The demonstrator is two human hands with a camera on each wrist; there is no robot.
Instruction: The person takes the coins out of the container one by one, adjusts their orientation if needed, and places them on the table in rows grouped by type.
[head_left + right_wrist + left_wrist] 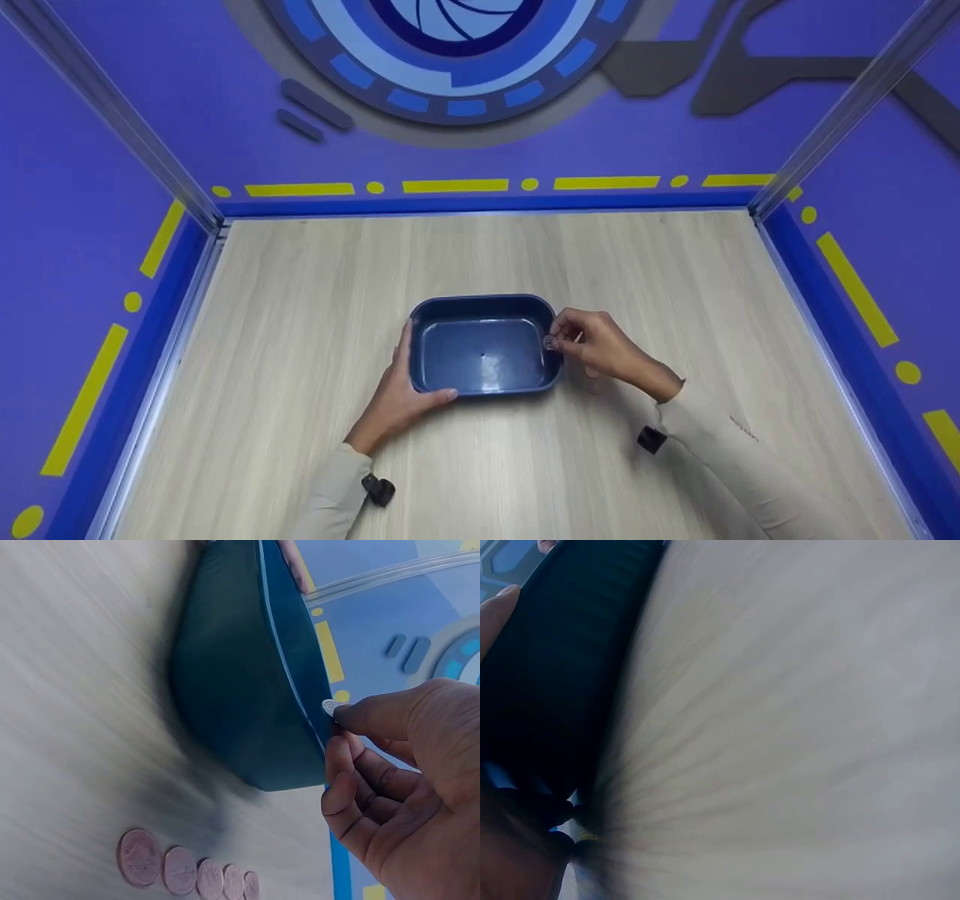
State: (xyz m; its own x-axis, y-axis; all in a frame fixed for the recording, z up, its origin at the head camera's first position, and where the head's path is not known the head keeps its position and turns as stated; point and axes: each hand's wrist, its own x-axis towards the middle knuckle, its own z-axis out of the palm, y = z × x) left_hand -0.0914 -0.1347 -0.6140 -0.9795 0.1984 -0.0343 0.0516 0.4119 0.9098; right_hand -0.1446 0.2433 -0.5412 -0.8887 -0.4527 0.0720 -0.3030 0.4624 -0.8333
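A dark blue plastic tub (pixel 484 360) with rounded corners sits on the table, its inside facing up. My left hand (pixel 401 386) grips its left side, thumb along the front rim and fingers against the left wall. Over the right rim, my right hand (pixel 600 345) pinches a silvery coin (pixel 330 707) between thumb and fingertip. The other fingers of that hand are curled by the tub's outer wall. In the right wrist view several copper-coloured coins (pixel 140 857) stand out in a row beside the tub. The left wrist view shows mostly the tub's dark outer wall (pixel 562 652).
The pale wood-grain table (pixel 300 300) is enclosed by blue panels (pixel 465 165) with yellow markings at the back and both sides. Metal edging (pixel 150 420) runs along the table's left side. Each sleeve carries a small black camera (pixel 651 439) at the wrist.
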